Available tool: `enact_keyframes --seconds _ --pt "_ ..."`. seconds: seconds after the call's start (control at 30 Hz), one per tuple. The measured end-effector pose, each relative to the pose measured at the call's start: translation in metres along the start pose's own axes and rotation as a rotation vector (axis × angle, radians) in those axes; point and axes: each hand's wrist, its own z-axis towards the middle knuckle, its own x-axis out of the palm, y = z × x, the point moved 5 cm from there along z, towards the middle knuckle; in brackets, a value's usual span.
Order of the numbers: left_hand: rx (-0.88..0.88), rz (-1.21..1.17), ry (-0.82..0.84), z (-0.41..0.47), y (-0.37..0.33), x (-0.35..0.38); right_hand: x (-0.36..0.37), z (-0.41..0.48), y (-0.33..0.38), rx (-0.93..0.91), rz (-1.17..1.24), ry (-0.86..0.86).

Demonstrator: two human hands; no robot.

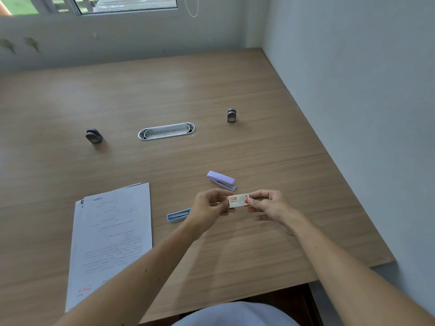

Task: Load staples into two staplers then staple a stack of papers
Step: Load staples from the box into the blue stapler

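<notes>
I see both hands, left (pixel 209 205) and right (pixel 270 204), pinching a staples box (pixel 237 200) above the desk (pixel 259 114); purple stapler (pixel 221 180) just beyond.

i find the wooden desk (pixel 259 142) mostly bare. obstacles near my hands: the purple stapler (pixel 221 180) just beyond them, the blue stapler (pixel 178 215) partly under my left wrist, and the stack of papers (pixel 113 234) well apart to the left. farther back stand two metal clamps (pixel 94 136) (pixel 231 115) with the oval cable grommet (pixel 166 131) between them. the wall (pixel 364 102) closes the right side. open passage lies across the middle and along the near edge.
</notes>
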Motion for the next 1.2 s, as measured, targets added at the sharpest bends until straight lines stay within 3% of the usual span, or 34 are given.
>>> enact_keyframes --seconds 0.47,0.73,0.93,1.2 --pt "0.052 0.17 -0.072 -0.008 -0.005 -0.012 0.003 -0.008 0.003 0.047 0.023 -0.038" --pt "0.371 0.76 -0.055 -0.004 -0.014 0.0 0.005 -0.009 0.01 -0.004 -0.021 -0.07" --pt "0.487 0.769 -0.109 -0.006 -0.019 -0.001 -0.006 -0.008 0.017 -0.088 -0.057 -0.188" --pt "0.499 0.769 -0.085 -0.005 -0.022 0.001 -0.013 -0.008 0.023 -0.094 -0.079 -0.175"
